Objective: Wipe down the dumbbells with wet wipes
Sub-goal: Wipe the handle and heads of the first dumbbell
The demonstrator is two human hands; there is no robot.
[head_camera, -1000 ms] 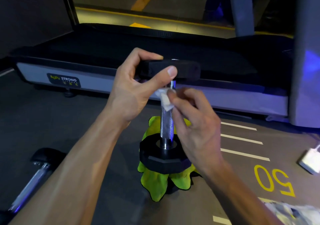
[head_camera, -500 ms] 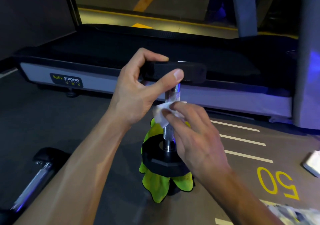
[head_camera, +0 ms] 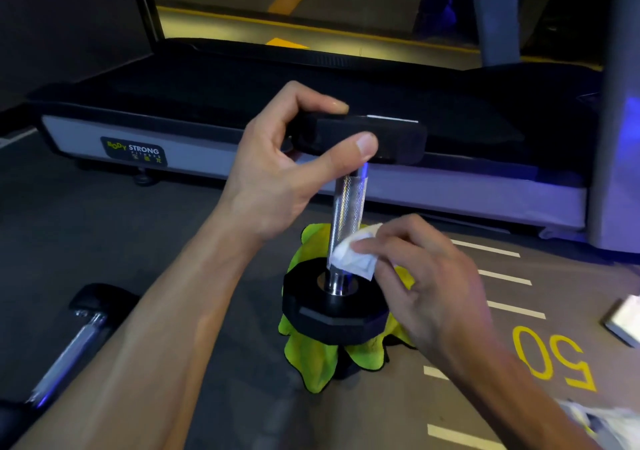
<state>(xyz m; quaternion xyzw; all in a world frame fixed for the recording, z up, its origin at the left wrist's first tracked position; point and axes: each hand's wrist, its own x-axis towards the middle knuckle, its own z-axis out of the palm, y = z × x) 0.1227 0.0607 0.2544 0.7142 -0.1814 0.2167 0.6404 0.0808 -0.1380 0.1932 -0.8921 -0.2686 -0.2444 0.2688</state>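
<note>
A black dumbbell stands upright on a yellow-green cloth on the floor, its knurled metal handle vertical. My left hand grips the upper black head between thumb and fingers. My right hand pinches a folded white wet wipe and presses it against the lower end of the handle, just above the bottom head. A second dumbbell lies on the floor at the lower left, partly hidden by my left forearm.
A treadmill with a grey side rail runs across the back. White lines and a yellow "50" mark the floor on the right. A white packet lies at the right edge, and crumpled white material at the bottom right.
My right hand has slid the wipe down the handle, from just under the upper head to near the bottom head. My left hand has kept its grip on the upper head.
</note>
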